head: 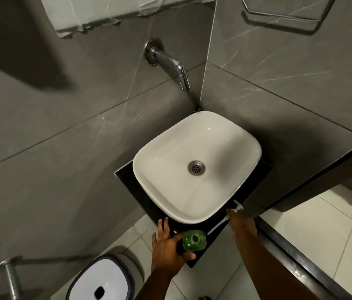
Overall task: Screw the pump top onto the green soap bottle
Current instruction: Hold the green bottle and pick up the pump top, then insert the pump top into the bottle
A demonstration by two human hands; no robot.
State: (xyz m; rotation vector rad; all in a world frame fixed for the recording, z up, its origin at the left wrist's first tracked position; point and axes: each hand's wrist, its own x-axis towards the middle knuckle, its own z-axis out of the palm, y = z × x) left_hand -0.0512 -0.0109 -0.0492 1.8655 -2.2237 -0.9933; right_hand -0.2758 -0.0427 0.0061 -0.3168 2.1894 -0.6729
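Observation:
The green soap bottle point(193, 240) stands upright with its neck uncovered on the near corner of the black counter point(127, 180). My left hand point(166, 241) lies against the bottle's left side, fingers straight and apart, thumb curved round the near side. The pump top point(238, 207), white with a green collar and a long clear tube, lies on the counter to the right of the bottle, beside the sink. My right hand point(240, 223) reaches over it with fingertips at the pump head. Its grip is hidden.
A white basin sink point(153, 152) fills most of the counter, with a chrome wall tap point(170, 63) above it. A white bin point(101, 280) stands on the tiled floor at lower left. A dark door frame point(300, 263) runs along the right.

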